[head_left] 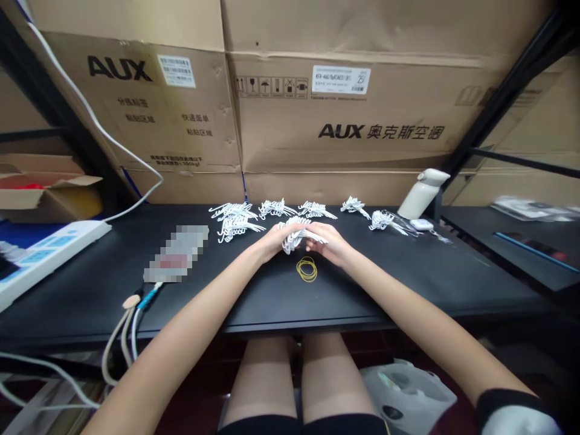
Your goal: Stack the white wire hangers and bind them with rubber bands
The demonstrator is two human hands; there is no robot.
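Observation:
Between my two hands, just above or on the black tabletop (263,290), is a bundle of white hooks (294,237) with curved ends to the left and straight shanks to the right. My left hand (274,240) grips the curved end side. Around the shank side, my right hand (331,243) is closed, its fingers partly hidden behind the hooks. Yellow rubber bands (307,269) lie in a loose heap just in front of the bundle. Behind my hands sit several more hook bundles, among them a left one (238,228), a middle one (315,209) and a right one (387,221).
A white bottle (423,193) leans at the back right beside a small white case (421,225). On the left are a blurred-out flat object (179,254) with cables, a power strip (54,254) and an open carton (54,187). Large cardboard boxes (281,139) wall the back.

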